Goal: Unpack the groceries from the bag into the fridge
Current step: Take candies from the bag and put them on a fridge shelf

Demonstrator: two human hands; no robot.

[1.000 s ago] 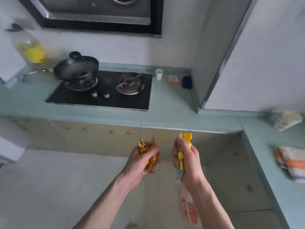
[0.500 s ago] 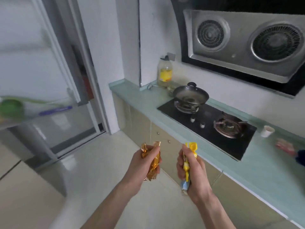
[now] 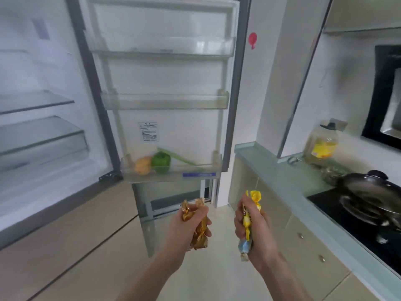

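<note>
A crinkled gold foil packet is clenched tight in the left hand, a yellow-and-blue plastic-wrapped stick in the right hand. Both are held before the open white fridge door, whose bottom door shelf is occupied by a green pepper.

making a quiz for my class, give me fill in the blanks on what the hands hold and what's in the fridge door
1. The left hand grips a crinkled ____ wrapper.
2. The right hand holds a yellow packet with a pale ____ lower end.
3. The green pepper sits in the ____ door shelf.
4. The fridge door stands ____.

Missing words: gold; blue; lowest; open
</note>
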